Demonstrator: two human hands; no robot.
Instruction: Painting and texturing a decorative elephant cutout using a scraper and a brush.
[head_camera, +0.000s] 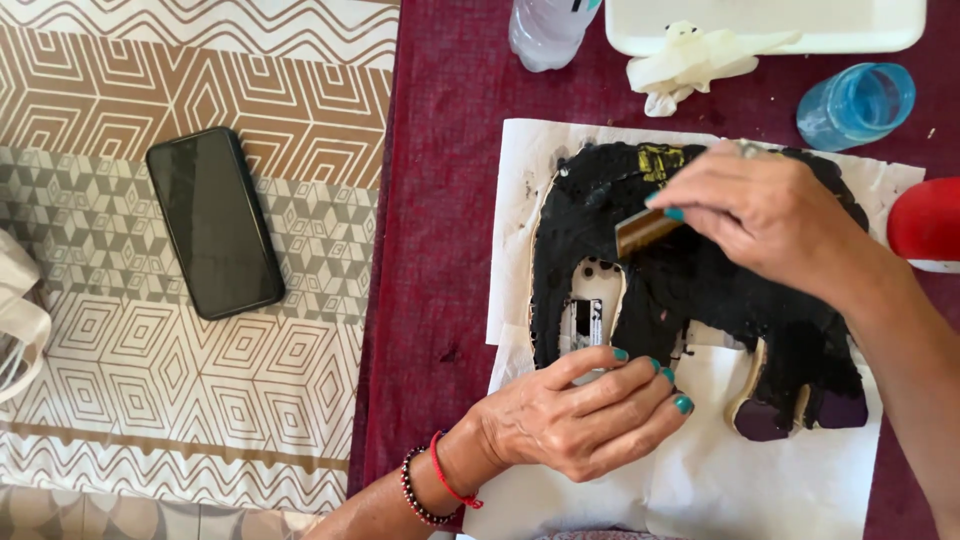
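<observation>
Mid-painting at right of centre: right hand (765, 215) pinches a brown-handled brush (645, 230) on the black-coated flat wooden elephant cutout (700, 290), left hand (580, 415) fingers spread pressing its lower edge; bare edges likely need careful strokes.

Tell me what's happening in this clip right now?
A person is painting an elephant-shaped cutout black. The right hand holds a small brush against the elephant's upper body, while the left hand steadies the piece near its front legs. Most of the surface is already black; the feet look unpainted. It lies on white paper over a maroon cloth. A phone rests to the left.
</observation>
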